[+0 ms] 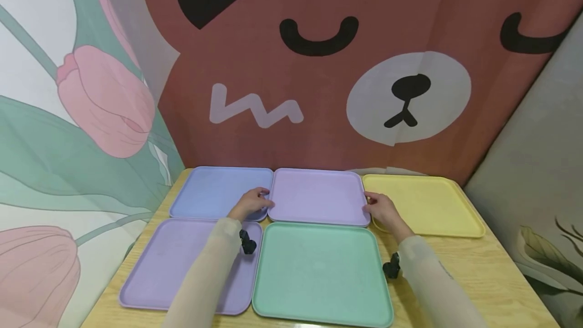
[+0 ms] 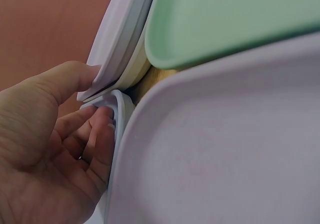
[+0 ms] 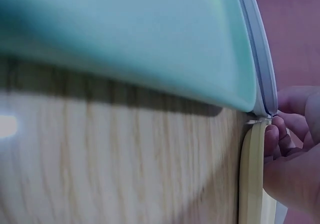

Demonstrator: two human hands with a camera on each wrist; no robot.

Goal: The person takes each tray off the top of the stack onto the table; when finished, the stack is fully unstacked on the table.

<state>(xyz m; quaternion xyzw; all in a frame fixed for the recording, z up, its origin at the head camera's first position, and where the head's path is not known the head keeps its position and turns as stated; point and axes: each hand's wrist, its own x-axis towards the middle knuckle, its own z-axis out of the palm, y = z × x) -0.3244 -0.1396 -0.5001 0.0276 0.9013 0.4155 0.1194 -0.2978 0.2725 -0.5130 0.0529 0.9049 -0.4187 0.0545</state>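
Note:
The lilac tray (image 1: 319, 196) lies at the middle of the back row. At its left edge my left hand (image 1: 250, 204) grips the rim, thumb on the side, fingers curled lower by the corner of the blue tray (image 1: 214, 191). My right hand (image 1: 384, 212) holds the opposite edge, beside the yellow tray (image 1: 423, 204). In the left wrist view, the lilac tray (image 2: 107, 49) tops a stack, with bluish and cream edges (image 2: 135, 54) beneath it. The right wrist view shows the right thumb against the stack's edge (image 3: 267, 79); the fingertips are partly hidden.
A green tray (image 1: 319, 272) lies in front of the lilac one. To its left is a purple tray (image 1: 159, 262), partly under the left sleeve (image 1: 200, 272). All rest on a wooden table (image 1: 492, 277). A printed bear curtain (image 1: 255, 140) hangs behind.

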